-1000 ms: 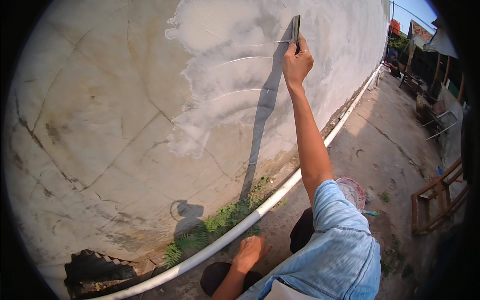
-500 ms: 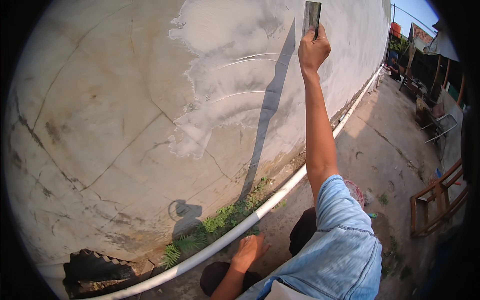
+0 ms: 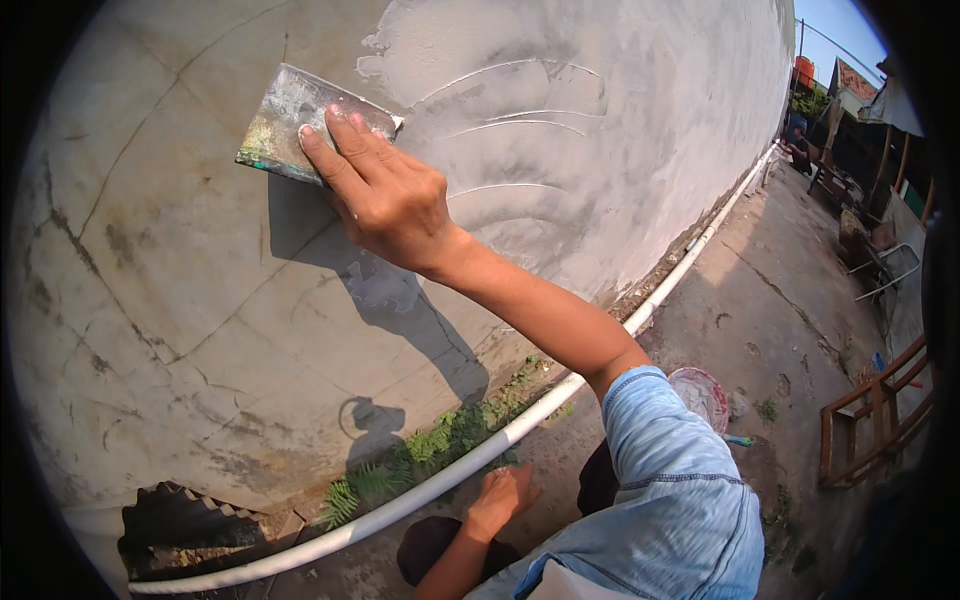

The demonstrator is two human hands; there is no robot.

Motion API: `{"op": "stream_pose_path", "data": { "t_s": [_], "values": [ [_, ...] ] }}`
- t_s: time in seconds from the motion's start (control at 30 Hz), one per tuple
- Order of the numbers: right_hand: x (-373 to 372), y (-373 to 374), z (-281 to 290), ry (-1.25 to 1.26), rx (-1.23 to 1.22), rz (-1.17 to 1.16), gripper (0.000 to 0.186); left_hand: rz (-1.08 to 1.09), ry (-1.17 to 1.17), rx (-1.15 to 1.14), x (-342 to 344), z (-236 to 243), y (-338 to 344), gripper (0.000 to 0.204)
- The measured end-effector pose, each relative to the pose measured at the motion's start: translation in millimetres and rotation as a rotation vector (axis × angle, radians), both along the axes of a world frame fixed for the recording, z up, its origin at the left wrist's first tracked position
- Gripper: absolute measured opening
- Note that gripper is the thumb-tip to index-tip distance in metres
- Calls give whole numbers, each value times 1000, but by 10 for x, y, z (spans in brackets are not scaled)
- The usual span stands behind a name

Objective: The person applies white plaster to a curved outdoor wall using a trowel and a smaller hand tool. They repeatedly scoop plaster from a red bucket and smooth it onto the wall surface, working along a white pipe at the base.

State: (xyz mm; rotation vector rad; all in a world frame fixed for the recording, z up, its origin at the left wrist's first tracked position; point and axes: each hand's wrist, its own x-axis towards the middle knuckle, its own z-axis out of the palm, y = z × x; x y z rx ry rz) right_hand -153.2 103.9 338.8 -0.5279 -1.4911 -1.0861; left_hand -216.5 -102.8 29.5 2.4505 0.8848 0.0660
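My right hand [image 3: 385,195] grips a flat, smeared metal plastering blade [image 3: 282,112], held at the cracked concrete wall [image 3: 160,280] just left of the uneven edge of a pale, wet-looking skim coat [image 3: 600,180] with curved ridges in it. My arm casts a shadow down the wall. Low at the bottom, my left hand [image 3: 503,498] hangs near my knee, fingers loosely bent and apart, with nothing visible in it.
A white pipe [image 3: 470,462] runs along the wall base beside green weeds [image 3: 430,440]. A red-rimmed bucket [image 3: 700,390] stands behind my right elbow. At right are a wooden frame [image 3: 865,415] and chairs [image 3: 878,262]. A crouching person [image 3: 798,150] is far along the passage.
My right hand has swept the blade from high on the coated part leftward and down toward the bare wall, turning it sideways. My left hand has hardly moved.
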Motion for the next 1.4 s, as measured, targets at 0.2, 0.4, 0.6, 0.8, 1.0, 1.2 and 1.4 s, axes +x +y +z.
{"op": "stream_pose_path", "data": {
  "t_s": [0.2,0.4,0.6,0.8,1.0,1.2,1.4],
  "values": [
    [209,-253,-25,-108,-4,193,34,50,-49,-28,-63,47,-69,40],
    [1199,-24,751,554,-18,-29,20,5,-34,-10,-48,41,-47,41],
    [398,63,373,410,73,-32,35,16,-84,-23,-59,25,-79,43],
    [-254,-265,83,28,-26,175,48,79,-56,-37,-106,116,-114,36],
    [424,50,733,299,52,65,41,20,-84,-37,-112,118,-103,39],
    [-259,157,27,95,-50,-88,55,-14,-75,-6,-30,159,-143,42],
    [-7,-402,-181,-150,-280,215,47,56,-119,3,-97,264,-280,34]
  ]
}}
